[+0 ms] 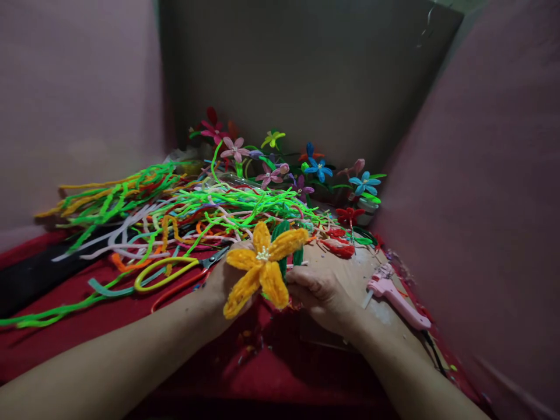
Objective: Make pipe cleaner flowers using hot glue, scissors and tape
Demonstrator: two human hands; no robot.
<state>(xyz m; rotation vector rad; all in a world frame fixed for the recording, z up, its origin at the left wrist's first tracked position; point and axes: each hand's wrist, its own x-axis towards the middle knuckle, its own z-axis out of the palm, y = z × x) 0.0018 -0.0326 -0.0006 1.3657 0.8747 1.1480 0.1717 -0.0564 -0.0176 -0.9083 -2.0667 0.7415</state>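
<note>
While loose pipe cleaners (205,201) lay heaped leftward, scissors (203,264) rested beside the left hand (222,273), grip hidden by petals; orange flower (262,262), between both hands; right hand (317,286), pinching a dark green piece (298,255); white cup (367,206), below a blue flower (364,183), contents indistinct; pink glue gun (400,300), lay rightmost.

Viewed from where I stand, no text, label, brand, number or sign is legible. The pink glue gun (400,301), the scissors (205,264) and the small pale container (368,210) each present no marking that can be read.
</note>
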